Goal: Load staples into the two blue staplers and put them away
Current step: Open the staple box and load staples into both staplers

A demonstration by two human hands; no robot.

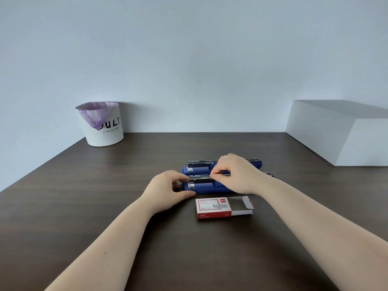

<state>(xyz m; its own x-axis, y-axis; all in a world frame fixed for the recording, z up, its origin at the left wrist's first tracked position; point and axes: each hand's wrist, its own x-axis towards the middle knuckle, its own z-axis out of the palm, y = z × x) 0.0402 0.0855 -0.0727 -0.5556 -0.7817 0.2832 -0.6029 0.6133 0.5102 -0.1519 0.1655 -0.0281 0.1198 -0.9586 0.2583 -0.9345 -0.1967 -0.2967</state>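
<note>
The near blue stapler (210, 186) lies open on the bench (105, 206), just nearer than the far blue stapler (222, 165). The left hand (168, 185) steadies its left end, fingers curled against it. The right hand (233, 175) has its fingers pinched together over the magazine, seemingly on a staple strip. Best keep the strip level and aligned with the channel. The open staple box (222, 207) sits near; the bench is open all round.

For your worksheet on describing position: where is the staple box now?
In the head view, the staple box lies on the table, right of centre, just in front of the nearer blue stapler.
</note>
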